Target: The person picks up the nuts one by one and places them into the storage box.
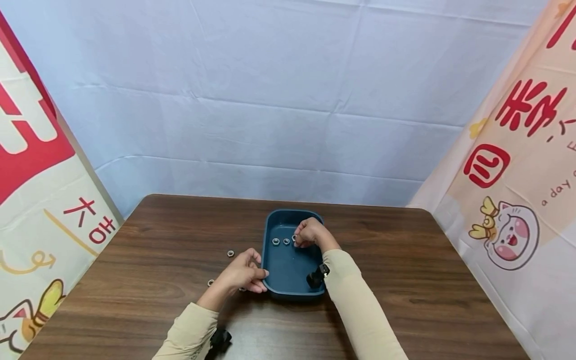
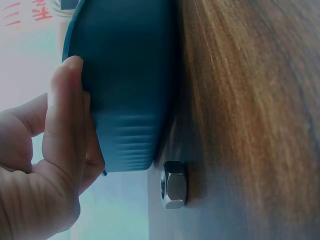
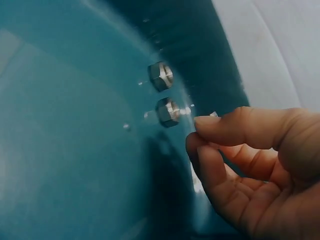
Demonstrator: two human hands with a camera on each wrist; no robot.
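Observation:
A dark blue rectangular tray (image 1: pixel 292 277) stands on the table. My left hand (image 1: pixel 245 272) grips its left side, the thumb over the rim and the other fingers along the outside wall. Inside the tray my right hand (image 1: pixel 310 233) pinches a metal hex nut (image 1: pixel 294 238) between thumb and fingertips; in the right wrist view the fingers hide most of that nut. Beside it, two more hex nuts lie in a row on the tray floor, a left nut (image 1: pixel 276 241) and a middle nut (image 1: pixel 286 241). In the left wrist view a hex nut (image 2: pixel 174 185) lies on the table beside the tray.
To the left of the tray, loose hex nuts lie on the brown wooden table (image 1: pixel 382 260): a far one (image 1: pixel 230 253) and one near the left wrist (image 1: pixel 210 282). A pale cloth (image 1: pixel 270 100) hangs behind the table, and printed cloths hang at both sides.

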